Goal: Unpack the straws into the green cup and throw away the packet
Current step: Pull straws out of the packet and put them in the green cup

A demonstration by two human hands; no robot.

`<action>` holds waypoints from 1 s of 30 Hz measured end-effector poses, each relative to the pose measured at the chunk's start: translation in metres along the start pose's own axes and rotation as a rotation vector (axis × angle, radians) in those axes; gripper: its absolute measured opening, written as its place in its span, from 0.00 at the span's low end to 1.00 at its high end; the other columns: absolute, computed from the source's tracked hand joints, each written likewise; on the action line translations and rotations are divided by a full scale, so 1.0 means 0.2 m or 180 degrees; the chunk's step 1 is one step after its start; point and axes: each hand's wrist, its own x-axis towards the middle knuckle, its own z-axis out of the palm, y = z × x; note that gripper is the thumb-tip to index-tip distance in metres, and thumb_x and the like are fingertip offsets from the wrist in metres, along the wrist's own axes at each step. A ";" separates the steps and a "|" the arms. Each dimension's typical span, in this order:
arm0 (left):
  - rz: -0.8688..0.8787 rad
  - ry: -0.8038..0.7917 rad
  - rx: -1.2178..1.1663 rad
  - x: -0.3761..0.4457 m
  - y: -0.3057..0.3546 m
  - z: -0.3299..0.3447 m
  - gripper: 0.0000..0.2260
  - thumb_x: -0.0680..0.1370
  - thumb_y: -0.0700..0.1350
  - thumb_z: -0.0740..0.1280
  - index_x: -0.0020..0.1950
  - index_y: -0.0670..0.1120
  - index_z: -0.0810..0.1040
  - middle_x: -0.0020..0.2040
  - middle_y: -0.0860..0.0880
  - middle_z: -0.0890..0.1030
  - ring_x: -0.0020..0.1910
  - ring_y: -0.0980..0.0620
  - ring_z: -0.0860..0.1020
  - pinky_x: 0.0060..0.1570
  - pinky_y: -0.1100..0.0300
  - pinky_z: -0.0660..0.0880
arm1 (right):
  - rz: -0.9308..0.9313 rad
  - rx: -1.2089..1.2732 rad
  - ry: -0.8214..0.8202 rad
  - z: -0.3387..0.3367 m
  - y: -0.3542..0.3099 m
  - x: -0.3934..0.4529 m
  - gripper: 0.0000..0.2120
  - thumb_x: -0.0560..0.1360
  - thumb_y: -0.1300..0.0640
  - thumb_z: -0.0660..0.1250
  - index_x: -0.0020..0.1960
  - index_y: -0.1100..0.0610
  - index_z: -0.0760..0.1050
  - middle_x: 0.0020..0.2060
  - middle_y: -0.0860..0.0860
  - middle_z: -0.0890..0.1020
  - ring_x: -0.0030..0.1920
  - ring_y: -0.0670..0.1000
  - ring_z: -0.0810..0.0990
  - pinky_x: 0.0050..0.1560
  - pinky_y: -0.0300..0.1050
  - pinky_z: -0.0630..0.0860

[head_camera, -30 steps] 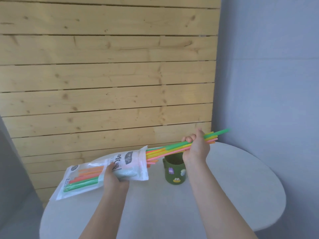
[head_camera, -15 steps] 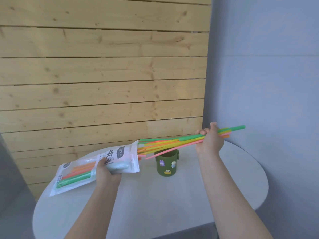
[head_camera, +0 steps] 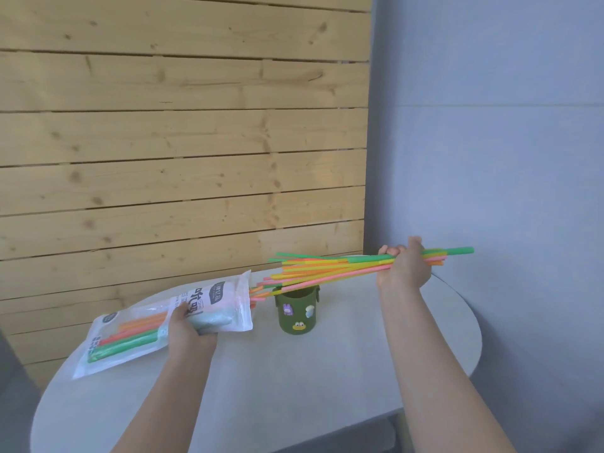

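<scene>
Head view: my right hand (head_camera: 403, 271) grips the straws (head_camera: 330, 269) above the green cup (head_camera: 295, 313); my left hand (head_camera: 189, 331) clasps the packet (head_camera: 137, 335).

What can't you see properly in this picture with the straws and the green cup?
- Inside of the green cup, head view: the bundle of straws crosses over its mouth.
- Writing on the packet: too small and blurred to read.
- Fingertips of the left hand: tucked under the packet.
- Middle of the straws: covered by the right hand.
- Near edge of the table: cut off by the frame.
</scene>
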 end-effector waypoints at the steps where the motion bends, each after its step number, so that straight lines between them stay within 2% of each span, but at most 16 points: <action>1: -0.0017 0.0011 -0.0001 0.00 -0.01 0.00 0.03 0.78 0.43 0.64 0.45 0.47 0.76 0.45 0.52 0.81 0.42 0.54 0.80 0.51 0.56 0.76 | -0.0034 -0.0011 0.0018 0.00 -0.01 0.00 0.07 0.76 0.59 0.65 0.39 0.57 0.70 0.26 0.51 0.65 0.20 0.48 0.63 0.26 0.39 0.70; 11: 0.0032 0.0009 0.0104 0.02 -0.04 0.01 0.03 0.78 0.43 0.63 0.46 0.47 0.76 0.47 0.53 0.81 0.43 0.55 0.81 0.52 0.58 0.77 | -0.0522 -0.0370 0.0000 -0.02 -0.11 0.02 0.08 0.77 0.57 0.64 0.40 0.56 0.70 0.25 0.51 0.66 0.21 0.48 0.66 0.27 0.40 0.72; 13: 0.0035 0.0016 0.0142 0.03 -0.04 0.01 0.03 0.78 0.43 0.64 0.45 0.48 0.76 0.47 0.53 0.81 0.42 0.56 0.80 0.51 0.59 0.77 | -0.0545 -0.0362 -0.0020 -0.02 -0.13 0.02 0.08 0.77 0.57 0.64 0.39 0.56 0.70 0.25 0.51 0.66 0.21 0.49 0.65 0.27 0.41 0.71; 17: 0.0037 0.0043 0.0232 0.02 -0.05 0.01 0.03 0.78 0.44 0.64 0.45 0.49 0.77 0.46 0.54 0.81 0.43 0.56 0.80 0.54 0.60 0.77 | -0.0592 -0.0404 -0.0070 -0.02 -0.14 0.00 0.09 0.77 0.58 0.64 0.37 0.55 0.70 0.24 0.50 0.65 0.20 0.48 0.65 0.26 0.40 0.70; 25: 0.0095 0.0035 0.0268 -0.01 -0.07 0.01 0.04 0.78 0.44 0.64 0.44 0.49 0.76 0.45 0.55 0.81 0.43 0.56 0.80 0.51 0.60 0.77 | -0.0587 -0.0465 -0.0100 -0.01 -0.16 -0.03 0.11 0.76 0.57 0.64 0.36 0.54 0.69 0.20 0.47 0.66 0.20 0.48 0.64 0.24 0.38 0.71; 27: 0.0092 0.0075 0.0188 -0.01 -0.07 0.02 0.04 0.78 0.44 0.64 0.44 0.49 0.76 0.46 0.55 0.81 0.43 0.56 0.81 0.53 0.59 0.78 | -0.0550 -0.0469 -0.0128 -0.01 -0.15 -0.05 0.10 0.76 0.57 0.65 0.36 0.55 0.69 0.17 0.46 0.66 0.20 0.48 0.64 0.24 0.38 0.71; 30: 0.0068 0.0120 0.0164 -0.01 -0.07 0.03 0.03 0.78 0.44 0.64 0.45 0.49 0.76 0.47 0.55 0.81 0.42 0.57 0.80 0.55 0.59 0.77 | -0.0572 -0.0510 -0.0124 0.00 -0.14 -0.06 0.09 0.76 0.57 0.64 0.37 0.55 0.70 0.20 0.47 0.66 0.19 0.48 0.64 0.24 0.39 0.70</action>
